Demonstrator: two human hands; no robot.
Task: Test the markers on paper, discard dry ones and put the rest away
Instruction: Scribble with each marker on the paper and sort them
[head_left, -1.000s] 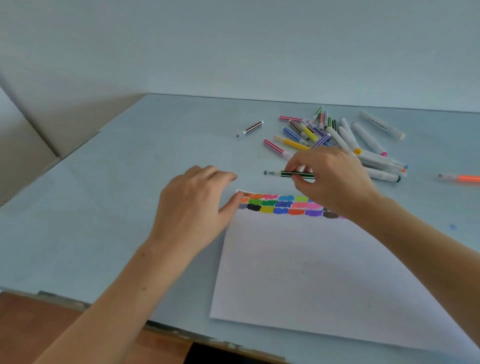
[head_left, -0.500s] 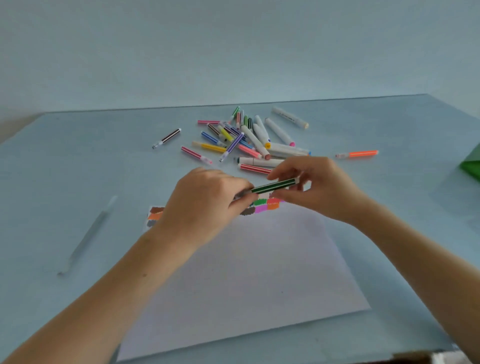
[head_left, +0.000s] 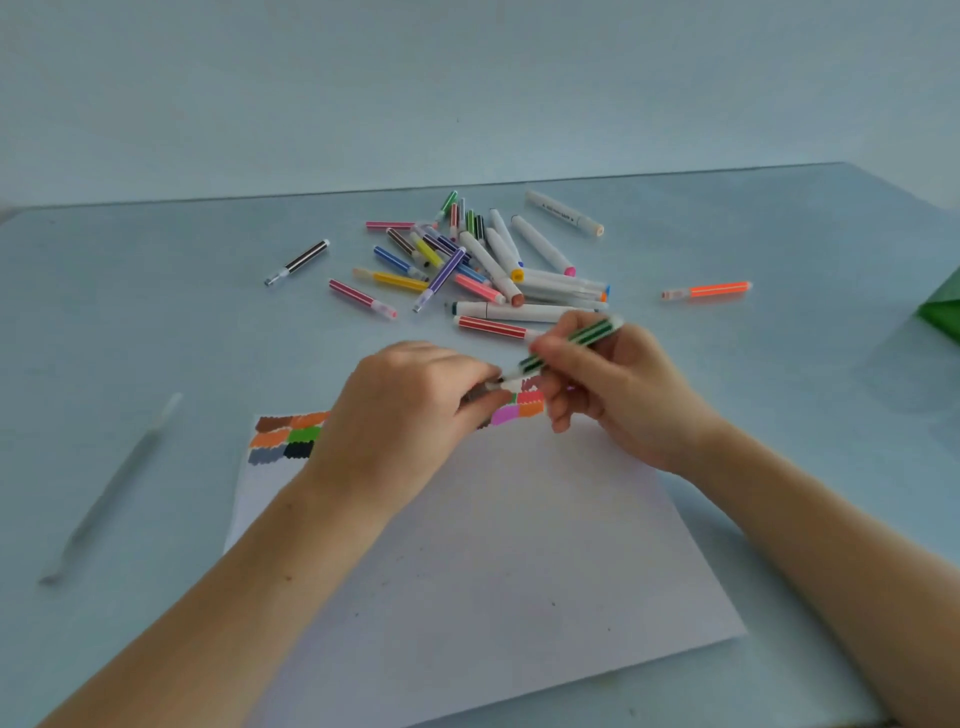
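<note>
Pale blue table carries paper. Right hand pinches green marker, centre; left hand grips its cap. Pile at twelve o'clock. Pull straight, barrel steady; then scribble by swatches.

Green marker tilted steeper — left hand now pinching its cap end, right hand gripping barrel.

Heap of striped and white felt markers behind white paper sheet; lone orange striped marker right of heap; blurred, perhaps a grey pen, left of sheet.
</note>
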